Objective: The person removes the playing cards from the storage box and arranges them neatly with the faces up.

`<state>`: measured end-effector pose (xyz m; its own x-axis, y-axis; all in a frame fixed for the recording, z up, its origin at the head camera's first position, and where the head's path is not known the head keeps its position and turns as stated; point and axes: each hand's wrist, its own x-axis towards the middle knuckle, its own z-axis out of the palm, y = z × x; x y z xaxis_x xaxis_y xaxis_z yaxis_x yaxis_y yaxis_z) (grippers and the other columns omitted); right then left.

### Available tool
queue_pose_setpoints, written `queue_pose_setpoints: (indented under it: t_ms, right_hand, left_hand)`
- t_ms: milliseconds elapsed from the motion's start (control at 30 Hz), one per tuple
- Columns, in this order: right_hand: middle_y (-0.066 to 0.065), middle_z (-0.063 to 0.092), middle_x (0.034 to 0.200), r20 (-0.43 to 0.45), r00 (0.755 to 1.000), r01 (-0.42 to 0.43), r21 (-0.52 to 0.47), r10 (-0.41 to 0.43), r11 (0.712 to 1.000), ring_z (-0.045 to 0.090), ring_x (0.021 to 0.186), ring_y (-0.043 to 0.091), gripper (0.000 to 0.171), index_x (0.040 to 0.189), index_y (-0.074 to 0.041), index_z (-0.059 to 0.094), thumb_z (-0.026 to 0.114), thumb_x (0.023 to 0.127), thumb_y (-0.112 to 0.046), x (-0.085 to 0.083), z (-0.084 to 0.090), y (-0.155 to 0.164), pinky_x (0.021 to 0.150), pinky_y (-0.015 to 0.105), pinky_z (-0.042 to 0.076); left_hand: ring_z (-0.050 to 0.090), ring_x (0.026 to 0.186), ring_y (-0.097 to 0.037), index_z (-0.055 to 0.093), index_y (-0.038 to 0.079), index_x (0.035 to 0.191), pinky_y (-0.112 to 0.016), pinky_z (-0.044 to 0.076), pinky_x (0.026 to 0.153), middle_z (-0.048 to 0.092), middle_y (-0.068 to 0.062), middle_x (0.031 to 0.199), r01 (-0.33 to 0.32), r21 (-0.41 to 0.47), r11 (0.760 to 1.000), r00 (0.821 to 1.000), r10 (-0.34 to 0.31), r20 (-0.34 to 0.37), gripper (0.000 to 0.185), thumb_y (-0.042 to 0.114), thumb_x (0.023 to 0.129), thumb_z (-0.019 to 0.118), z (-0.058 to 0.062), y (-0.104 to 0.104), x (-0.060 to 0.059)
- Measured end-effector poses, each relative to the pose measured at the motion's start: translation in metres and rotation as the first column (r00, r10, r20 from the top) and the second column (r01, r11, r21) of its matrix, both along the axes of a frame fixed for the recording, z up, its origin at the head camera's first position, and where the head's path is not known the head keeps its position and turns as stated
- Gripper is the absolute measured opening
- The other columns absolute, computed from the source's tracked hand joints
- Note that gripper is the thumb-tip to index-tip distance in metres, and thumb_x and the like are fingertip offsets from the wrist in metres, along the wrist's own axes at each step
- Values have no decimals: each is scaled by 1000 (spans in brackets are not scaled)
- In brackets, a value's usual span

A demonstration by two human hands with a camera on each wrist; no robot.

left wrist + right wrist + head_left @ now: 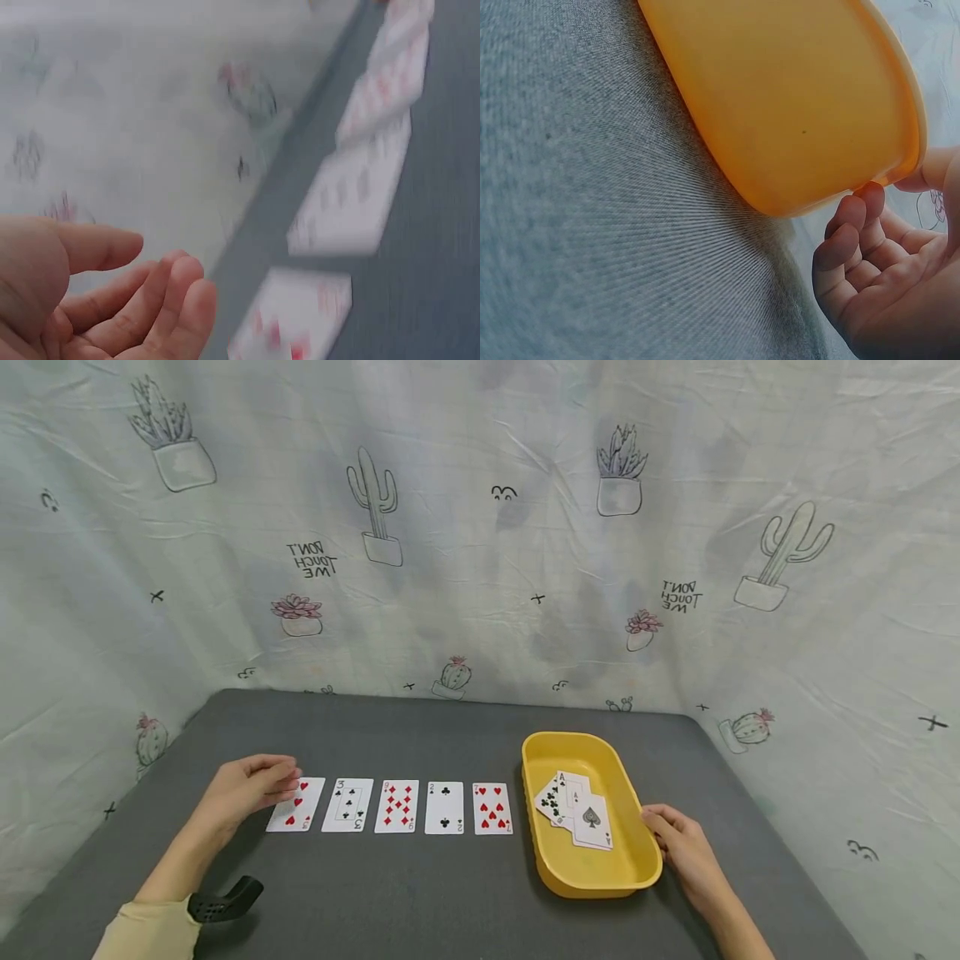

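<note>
My left hand (251,787) is over the leftmost card of a row, a heart card (300,810), partly covering its upper left in the head view. In the left wrist view its thumb and loosely bent fingers (184,277) have nothing between them. To the right lie a club card (348,805), a nine of diamonds (397,807), a two of clubs (445,808) and a seven of hearts (492,809), all face up. My right hand (686,852) pinches the right rim of a yellow tray (600,875). Inside the tray, an ace of spades (592,821) overlaps other cards.
A dark grey tabletop (360,893) carries the cards and tray. Behind and beside it hangs a pale cloth (480,552) printed with cacti. A black band (225,906) sits on the left wrist, its end sticking out over the table.
</note>
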<state>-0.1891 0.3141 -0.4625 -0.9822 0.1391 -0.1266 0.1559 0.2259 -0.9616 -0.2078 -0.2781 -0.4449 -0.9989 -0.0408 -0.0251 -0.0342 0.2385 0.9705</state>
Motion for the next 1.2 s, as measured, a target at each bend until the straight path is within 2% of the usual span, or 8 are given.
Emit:
queue_pose_setpoints:
  t_ms: [167, 300, 600, 733, 867, 967, 1100, 1200]
  right_hand:
    - [11, 63, 93, 5, 1000, 2, 6, -2, 1000, 59, 71, 17, 41, 121, 6, 58, 57, 101, -30, 1, 2, 1, 61, 28, 53]
    - [10, 62, 91, 11, 1000, -2, 7, 2, 1000, 57, 70, 16, 41, 121, 6, 58, 57, 102, -30, 0, 3, 1, 60, 27, 52]
    - [11, 63, 96, -7, 1000, -5, 21, 5, 1000, 60, 75, 17, 43, 122, 6, 58, 57, 101, -32, -3, 3, 4, 63, 28, 53]
    - [12, 63, 94, -10, 1000, -7, 16, 7, 1000, 58, 73, 16, 43, 122, 6, 58, 57, 101, -31, -3, 2, 4, 62, 27, 53]
    - [11, 63, 93, -14, 1000, -13, 4, 14, 1000, 58, 72, 15, 43, 122, 7, 58, 58, 101, -30, -3, 2, 4, 61, 26, 53]
    - [10, 62, 91, -8, 1000, -10, 6, 10, 1000, 56, 69, 15, 43, 122, 7, 58, 58, 101, -31, -2, 2, 3, 59, 25, 51]
    - [11, 61, 89, -4, 1000, -11, 11, 11, 1000, 54, 66, 15, 43, 122, 6, 58, 58, 101, -31, 1, 2, 3, 57, 25, 49]
    - [12, 62, 92, -12, 1000, -20, 13, 20, 1000, 56, 68, 15, 44, 123, 7, 58, 58, 101, -32, 2, 3, 2, 58, 25, 50]
  left_hand:
    - [66, 100, -28, 52, -11, 129, -38, 55, 85, 65, -22, 113, 88, 85, 993, 996, -86, -22, 50, 27, 98, 63, 21, 52, 9]
    - [66, 99, -35, 58, -10, 122, -38, 56, 84, 66, -21, 108, 202, 200, 959, 979, -204, -11, 40, 20, 96, 67, 30, 101, 15]
    - [66, 101, -32, 58, -10, 123, -40, 54, 88, 66, -22, 113, 467, 412, 782, 866, -499, -34, 33, 12, 98, 62, 58, 222, 19]
    - [67, 99, -28, 61, -7, 120, -41, 54, 88, 68, -18, 109, 521, 423, 741, 813, -581, 17, 32, 15, 97, 64, 64, 270, 6]
    - [67, 98, -26, 61, -8, 120, -38, 55, 86, 68, -17, 108, 516, 436, 738, 785, -611, 104, 33, 15, 96, 65, 57, 303, -13]
    - [67, 99, -27, 58, -10, 123, -36, 55, 85, 66, -20, 110, 496, 433, 752, 777, -607, 165, 35, 11, 96, 63, 49, 320, -25]
    - [64, 105, -30, 57, -9, 125, -39, 53, 90, 63, -21, 113, 449, 427, 785, 780, -578, 242, 35, 11, 97, 61, 41, 337, -36]
    - [58, 112, -35, 57, -7, 125, -44, 49, 96, 57, -23, 119, 390, 435, 811, 797, -534, 283, 33, 12, 97, 59, 40, 347, -39]
